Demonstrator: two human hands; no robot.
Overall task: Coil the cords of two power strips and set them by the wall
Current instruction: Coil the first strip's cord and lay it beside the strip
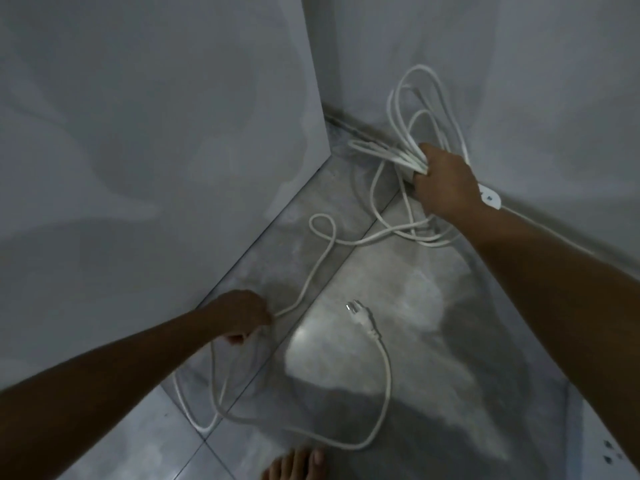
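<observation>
My right hand [441,181] is closed around a bundle of white cord loops [412,109] that fan up against the right wall. Behind my right wrist peeks the end of a white power strip [491,199]. From the bundle the loose cord [320,261] runs across the floor to my left hand [242,315], which pinches it near the left wall. Beyond my left hand the cord sweeps in a wide loop and ends in a white plug [360,315] lying on the tiles. A second white power strip [611,452] shows at the lower right edge.
Two grey walls meet the tiled floor [433,306] here, with a dark gap at the corner [341,123]. My bare foot [298,465] stands at the bottom edge, just below the cord's loop.
</observation>
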